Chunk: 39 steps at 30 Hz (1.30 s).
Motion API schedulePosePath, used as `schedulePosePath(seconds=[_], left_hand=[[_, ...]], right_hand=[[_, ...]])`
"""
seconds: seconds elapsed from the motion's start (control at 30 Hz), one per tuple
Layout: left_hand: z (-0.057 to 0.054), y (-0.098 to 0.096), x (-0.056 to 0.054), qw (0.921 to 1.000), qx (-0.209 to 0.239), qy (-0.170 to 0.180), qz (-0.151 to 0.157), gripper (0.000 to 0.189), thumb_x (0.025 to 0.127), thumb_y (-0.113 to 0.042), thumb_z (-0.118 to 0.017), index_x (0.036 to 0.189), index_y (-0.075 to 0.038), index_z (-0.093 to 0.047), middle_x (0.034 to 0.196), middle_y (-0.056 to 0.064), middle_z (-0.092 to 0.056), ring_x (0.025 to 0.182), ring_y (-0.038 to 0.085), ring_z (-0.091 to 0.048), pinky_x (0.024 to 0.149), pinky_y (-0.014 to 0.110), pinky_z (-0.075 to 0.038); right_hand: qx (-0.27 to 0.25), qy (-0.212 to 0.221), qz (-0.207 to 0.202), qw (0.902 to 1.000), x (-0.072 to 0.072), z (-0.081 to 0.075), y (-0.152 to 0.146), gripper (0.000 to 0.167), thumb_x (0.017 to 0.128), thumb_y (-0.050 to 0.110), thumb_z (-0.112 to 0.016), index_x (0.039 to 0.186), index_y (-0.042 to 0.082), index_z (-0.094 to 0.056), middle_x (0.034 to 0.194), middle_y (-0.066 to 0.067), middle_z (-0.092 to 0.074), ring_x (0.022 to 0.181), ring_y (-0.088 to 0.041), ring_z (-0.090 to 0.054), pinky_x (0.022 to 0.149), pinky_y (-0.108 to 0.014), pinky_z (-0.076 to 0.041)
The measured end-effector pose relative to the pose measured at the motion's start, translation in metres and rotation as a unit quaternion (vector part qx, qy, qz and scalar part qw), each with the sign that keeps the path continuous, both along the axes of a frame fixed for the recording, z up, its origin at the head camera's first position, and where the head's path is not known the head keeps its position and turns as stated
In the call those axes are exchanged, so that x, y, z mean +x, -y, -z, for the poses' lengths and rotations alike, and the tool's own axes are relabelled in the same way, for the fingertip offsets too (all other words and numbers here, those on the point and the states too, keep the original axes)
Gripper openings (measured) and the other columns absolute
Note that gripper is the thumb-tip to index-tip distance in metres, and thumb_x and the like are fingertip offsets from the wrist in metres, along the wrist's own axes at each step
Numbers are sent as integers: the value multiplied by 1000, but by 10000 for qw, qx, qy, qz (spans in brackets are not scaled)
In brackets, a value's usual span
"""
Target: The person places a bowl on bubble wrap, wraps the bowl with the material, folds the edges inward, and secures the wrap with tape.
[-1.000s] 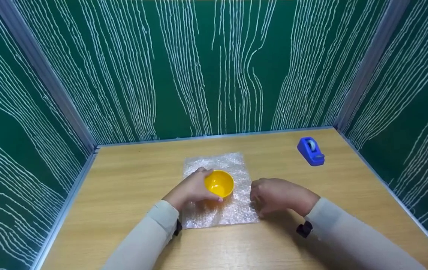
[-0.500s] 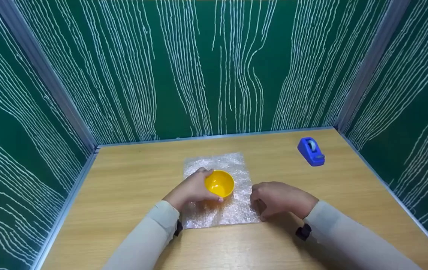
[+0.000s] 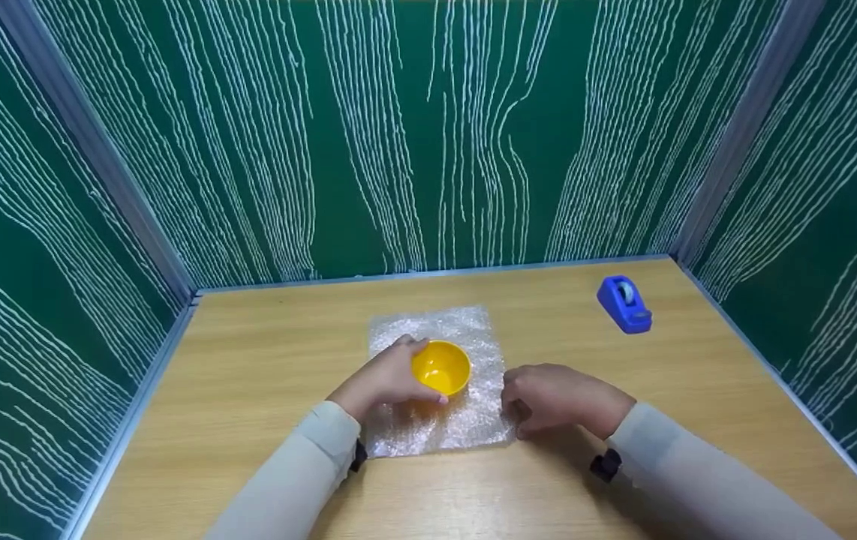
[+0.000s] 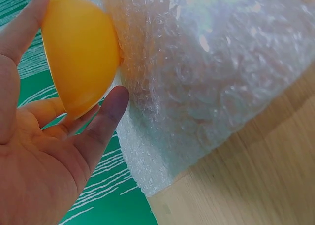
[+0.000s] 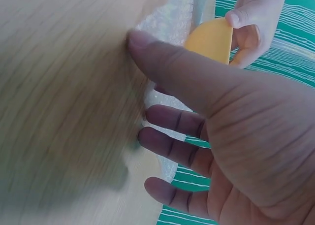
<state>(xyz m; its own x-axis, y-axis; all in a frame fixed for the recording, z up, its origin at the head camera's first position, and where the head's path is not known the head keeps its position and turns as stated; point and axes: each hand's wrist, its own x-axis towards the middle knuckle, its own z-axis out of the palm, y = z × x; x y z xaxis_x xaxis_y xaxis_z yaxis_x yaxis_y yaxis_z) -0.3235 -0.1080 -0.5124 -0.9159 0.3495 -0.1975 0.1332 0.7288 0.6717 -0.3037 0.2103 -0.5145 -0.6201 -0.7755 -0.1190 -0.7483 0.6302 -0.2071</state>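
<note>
On a sheet of bubble wrap lying on the table stands a yellow bowl, mouth up. My left hand holds the bowl by its left side, thumb at the near rim; the left wrist view shows the fingers around the bowl. At the right edge of the bubble wrap is my right hand, fingertips down at that edge. In the right wrist view its thumb and bent fingers stand apart, near the sheet's edge; the index finger is mostly hidden behind the thumb.
A blue tape dispenser stands at the back right of the wooden table. Green panels with white wavy lines enclose the back and both sides, with grey metal posts at the corners.
My right hand has lowered slightly and its thumb has shifted along the bubble wrap's near right corner, which has drawn in a little. My left hand and the bowl stay in place.
</note>
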Motion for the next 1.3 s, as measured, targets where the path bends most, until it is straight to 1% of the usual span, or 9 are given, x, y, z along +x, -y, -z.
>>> schedulePosePath(seconds=[0.1, 0.23, 0.37, 0.47, 0.63, 0.77, 1.0, 1.17, 1.3], left_hand=[[-1, 0, 1, 10000, -8, -13, 5, 116, 77, -50, -104, 174, -19, -47, 161, 7, -57, 135, 31, -63, 128, 56, -52], [-1, -1, 2, 10000, -2, 41, -45, 117, 77, -49, -104, 175, -20, -47, 164, 8, -55, 136, 32, -63, 128, 57, -51], [1, -2, 2, 10000, 46, -18, -7, 119, 77, -48, -105, 175, -17, -45, 159, 8, -57, 133, 32, -63, 126, 55, -53], [1, -2, 1, 9999, 26, -134, 45, 119, 77, -48, -105, 175, -15, -45, 156, 7, -58, 131, 31, -64, 125, 54, -54], [1, -1, 1, 9999, 12, -101, -23, 119, 77, -49, -105, 175, -18, -45, 160, 7, -57, 132, 30, -63, 126, 54, -53], [1, -1, 2, 9999, 83, 13, -131, 120, 75, -49, -106, 175, -20, -45, 163, 7, -56, 134, 31, -62, 127, 54, -52], [1, 0, 3, 9993, 262, 122, -218, 121, 73, -49, -107, 174, -20, -47, 156, 6, -59, 131, 30, -63, 126, 53, -54], [1, 1, 4, 9993, 322, 56, -157, 122, 73, -49, -107, 174, -18, -46, 150, 5, -60, 127, 28, -64, 124, 50, -56], [-2, 0, 6, 9996, 280, -102, 20, 121, 74, -49, -106, 174, -16, -46, 145, 5, -61, 122, 27, -65, 120, 47, -59]], right_hand=[[23, -67, -1, 10000, -1, 0, 1, 26, 87, 20, -101, 110, 20, -89, 98, 4, -74, 81, -10, -57, 83, -32, -63], [-2, -165, 17, 9999, -1, -1, 0, 21, 94, 18, -95, 114, 22, -90, 102, 4, -80, 81, -10, -61, 90, -35, -69], [-246, -350, -91, 9990, -2, -5, -2, 17, 98, 13, -90, 114, 19, -91, 104, 0, -85, 81, -13, -69, 92, -37, -71], [-457, -384, -56, 9982, -2, -10, -2, 19, 99, 8, -88, 116, 16, -91, 106, -1, -87, 83, -14, -74, 92, -38, -71], [-611, -232, 262, 9975, -5, -18, -1, 24, 102, 6, -84, 123, 17, -89, 111, 0, -87, 88, -15, -75, 97, -41, -70], [-720, -120, 514, 9960, -8, -22, 2, 24, 104, 10, -82, 126, 18, -88, 115, 1, -87, 95, -17, -77, 102, -44, -69], [-972, -140, 647, 9931, -14, -24, 10, 19, 106, 15, -81, 123, 20, -88, 111, 3, -85, 94, -15, -75, 102, -42, -69], [-1195, 18, 934, 9884, -20, -25, 21, 16, 108, 21, -81, 122, 23, -87, 110, 5, -83, 95, -15, -73, 103, -42, -69], [-1301, 127, 1187, 9843, -25, -24, 30, 14, 109, 26, -79, 121, 23, -86, 111, 5, -82, 95, -15, -71, 103, -43, -68]])
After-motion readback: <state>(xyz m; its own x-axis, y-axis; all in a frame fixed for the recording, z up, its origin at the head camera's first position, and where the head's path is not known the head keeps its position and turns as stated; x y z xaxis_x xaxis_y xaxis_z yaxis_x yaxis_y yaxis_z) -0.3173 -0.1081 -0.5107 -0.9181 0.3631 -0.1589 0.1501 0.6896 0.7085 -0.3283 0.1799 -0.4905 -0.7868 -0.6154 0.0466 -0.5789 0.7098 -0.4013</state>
